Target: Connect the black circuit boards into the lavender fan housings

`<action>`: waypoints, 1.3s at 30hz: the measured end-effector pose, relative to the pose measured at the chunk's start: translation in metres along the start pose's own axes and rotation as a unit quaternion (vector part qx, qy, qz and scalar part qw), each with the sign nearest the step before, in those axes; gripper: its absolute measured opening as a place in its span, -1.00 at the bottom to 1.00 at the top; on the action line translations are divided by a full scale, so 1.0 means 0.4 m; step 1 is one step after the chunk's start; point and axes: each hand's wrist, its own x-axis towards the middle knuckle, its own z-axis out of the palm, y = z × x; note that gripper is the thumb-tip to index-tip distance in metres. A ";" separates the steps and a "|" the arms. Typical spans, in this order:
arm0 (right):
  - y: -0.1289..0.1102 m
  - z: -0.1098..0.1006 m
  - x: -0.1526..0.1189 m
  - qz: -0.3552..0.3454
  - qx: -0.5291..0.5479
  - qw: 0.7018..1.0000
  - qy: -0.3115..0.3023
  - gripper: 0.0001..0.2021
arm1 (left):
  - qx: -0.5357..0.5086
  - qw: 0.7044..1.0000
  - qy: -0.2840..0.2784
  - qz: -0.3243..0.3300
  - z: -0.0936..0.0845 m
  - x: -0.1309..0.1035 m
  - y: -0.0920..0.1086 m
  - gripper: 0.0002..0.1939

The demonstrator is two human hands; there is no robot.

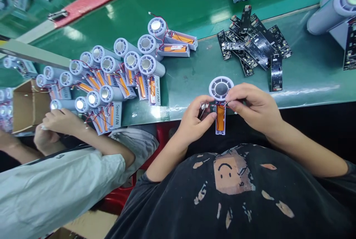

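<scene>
The fan unit (221, 89) is clasped in the left grip (195, 118). Wires (226, 104), partly hidden, are pinched by the right grip (255, 108).

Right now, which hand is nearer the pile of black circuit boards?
Your right hand: it's on your side of the circuit board pile, at the right of the fan unit. Your left hand is farther away, at the unit's left.

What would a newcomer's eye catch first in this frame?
Probably the open handheld fan between the left hand and right hand, its orange battery showing. Next, perhaps, the cluster of similar fans on the green bench to the left, and the loose pile of black circuit boards beyond the right hand. The cartoon face on the black shirt also stands out.
</scene>
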 end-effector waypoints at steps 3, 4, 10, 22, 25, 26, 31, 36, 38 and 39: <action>-0.001 0.006 0.001 0.063 0.034 0.997 0.018 -0.93 | 0.113 0.989 0.019 0.092 0.004 0.002 0.006 -0.74; -0.002 0.008 0.000 0.079 0.040 0.996 0.022 -0.94 | 0.152 0.980 0.027 0.123 0.006 0.004 0.009 -0.79; -0.009 0.018 -0.002 0.113 0.056 0.992 0.016 -0.90 | 0.245 0.956 0.063 0.150 0.017 0.027 0.022 -0.87; 0.021 0.000 -0.008 0.097 0.021 0.989 0.112 -0.95 | 0.197 0.952 0.152 0.176 0.019 0.037 -0.001 -0.94; 0.038 -0.004 -0.012 0.105 0.030 0.986 0.123 -0.94 | 0.188 0.956 0.158 0.157 0.013 0.041 -0.001 -0.91; 0.043 -0.005 -0.014 0.106 0.031 0.986 0.126 -0.93 | 0.188 0.957 0.158 0.153 0.012 0.042 0.000 -0.90; 0.063 -0.008 -0.024 0.109 0.025 0.984 0.138 -0.93 | 0.197 0.959 0.148 0.140 0.009 0.047 0.005 -0.88; 0.045 -0.017 -0.019 0.080 0.001 0.989 0.125 -0.94 | 0.208 0.959 0.131 0.144 0.008 0.046 0.008 -0.91; 0.028 -0.019 -0.012 0.035 -0.029 0.994 0.098 -0.95 | 0.202 0.960 0.121 0.153 0.012 0.043 0.014 -0.91; 0.019 -0.018 -0.008 0.010 -0.043 0.996 0.079 -0.94 | 0.199 0.961 0.115 0.156 0.015 0.042 0.019 -0.92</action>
